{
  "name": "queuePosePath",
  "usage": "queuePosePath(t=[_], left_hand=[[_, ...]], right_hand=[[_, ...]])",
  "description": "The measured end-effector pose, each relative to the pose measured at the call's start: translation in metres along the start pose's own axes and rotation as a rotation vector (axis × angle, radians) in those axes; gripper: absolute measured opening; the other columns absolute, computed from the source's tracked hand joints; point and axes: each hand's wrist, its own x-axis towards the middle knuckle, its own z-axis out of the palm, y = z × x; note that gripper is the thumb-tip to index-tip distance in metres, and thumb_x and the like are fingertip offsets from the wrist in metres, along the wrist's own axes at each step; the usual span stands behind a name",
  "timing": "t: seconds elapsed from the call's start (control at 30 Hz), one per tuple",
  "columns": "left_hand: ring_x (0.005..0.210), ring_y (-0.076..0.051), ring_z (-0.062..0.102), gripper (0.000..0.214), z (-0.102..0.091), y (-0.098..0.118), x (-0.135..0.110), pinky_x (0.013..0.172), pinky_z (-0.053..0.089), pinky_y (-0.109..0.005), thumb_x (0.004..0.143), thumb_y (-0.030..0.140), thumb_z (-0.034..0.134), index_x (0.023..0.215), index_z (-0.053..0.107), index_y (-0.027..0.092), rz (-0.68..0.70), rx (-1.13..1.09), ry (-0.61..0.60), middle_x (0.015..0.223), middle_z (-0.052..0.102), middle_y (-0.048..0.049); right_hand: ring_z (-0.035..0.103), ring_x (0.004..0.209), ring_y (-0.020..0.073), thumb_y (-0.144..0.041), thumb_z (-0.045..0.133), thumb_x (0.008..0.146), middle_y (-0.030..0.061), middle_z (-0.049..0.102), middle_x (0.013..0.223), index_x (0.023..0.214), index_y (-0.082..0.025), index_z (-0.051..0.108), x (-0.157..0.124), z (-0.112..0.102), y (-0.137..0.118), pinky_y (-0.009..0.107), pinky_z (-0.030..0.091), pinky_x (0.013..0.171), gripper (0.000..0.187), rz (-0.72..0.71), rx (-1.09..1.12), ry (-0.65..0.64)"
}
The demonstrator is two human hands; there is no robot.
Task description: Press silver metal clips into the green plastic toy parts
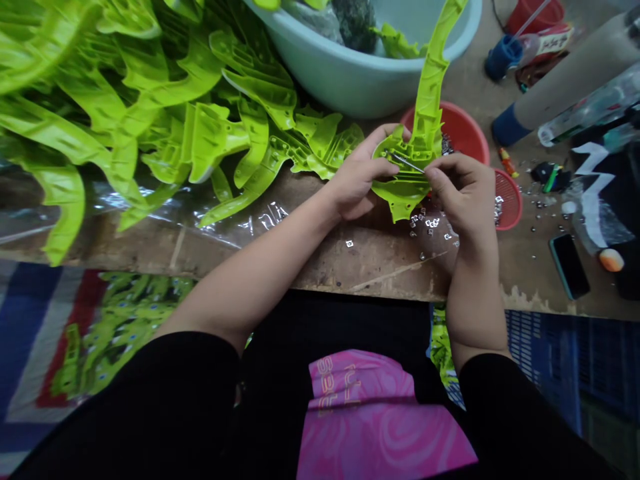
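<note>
My left hand (357,179) grips the wide lower end of a long lime-green plastic part (426,113) and holds it upright over the wooden table edge. My right hand (463,193) pinches a thin metal piece (406,161), a spring or pin, and presses it onto the part's inner face. Several small shiny metal bits (429,227) lie scattered on the table just under both hands.
A big heap of the same green parts (165,113) covers the table's left. A pale blue basin (360,73) stands behind, a red bowl (463,133) and red strainer lid (509,199) at right. A phone (569,265), bottles and tubes lie far right.
</note>
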Motion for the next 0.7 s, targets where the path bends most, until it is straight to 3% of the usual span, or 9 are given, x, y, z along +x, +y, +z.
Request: queuePosePath(t=[0.17,0.3,0.43,0.53,0.7], left_hand=[[0.124,-0.026,0.073,0.063,0.002,0.001,-0.004,0.112,0.058,-0.047,0.072,0.017,0.067,0.133,0.055,0.028,-0.009,-0.027,-0.006,0.116,0.072,0.0016],[0.131,-0.031,0.07,0.068,0.003,-0.002,-0.006,0.111,0.057,-0.048,0.077,0.034,0.083,0.138,0.053,0.03,-0.001,-0.03,-0.001,0.123,0.071,-0.0011],[0.14,-0.032,0.062,0.05,0.003,-0.005,-0.006,0.116,0.052,-0.047,0.079,0.043,0.085,0.12,0.061,0.026,0.102,0.104,0.013,0.118,0.069,-0.0007],[0.145,-0.033,0.054,0.041,0.004,-0.005,-0.007,0.124,0.045,-0.046,0.078,0.044,0.085,0.106,0.063,0.024,0.205,0.253,0.065,0.12,0.069,-0.0035],[0.153,-0.033,0.045,0.041,0.007,-0.002,-0.012,0.129,0.039,-0.046,0.081,0.046,0.083,0.109,0.062,0.025,0.219,0.291,0.093,0.129,0.066,-0.0041]], right_hand=[[0.057,0.061,0.01,-0.069,0.075,0.093,-0.0036,0.063,0.074,0.087,-0.024,0.071,0.001,-0.001,0.006,0.027,0.049,0.055,0.046,0.033,0.008,0.014],[0.05,0.05,0.0073,-0.07,0.079,0.09,-0.0074,0.056,0.067,0.096,-0.025,0.064,-0.003,-0.001,0.019,0.023,0.045,0.048,0.047,0.091,0.044,-0.001],[0.043,0.037,0.0054,-0.071,0.081,0.088,-0.0154,0.043,0.056,0.114,-0.03,0.05,-0.009,0.003,0.038,0.022,0.045,0.046,0.058,0.126,0.098,0.017],[0.049,0.038,0.0066,-0.068,0.084,0.086,-0.0158,0.046,0.059,0.12,-0.031,0.046,-0.012,0.007,0.048,0.023,0.049,0.048,0.063,0.117,0.103,0.06],[0.073,0.064,0.017,-0.065,0.088,0.083,-0.0093,0.061,0.071,0.123,-0.032,0.048,-0.01,0.014,0.049,0.034,0.063,0.065,0.066,0.113,0.071,0.091]])
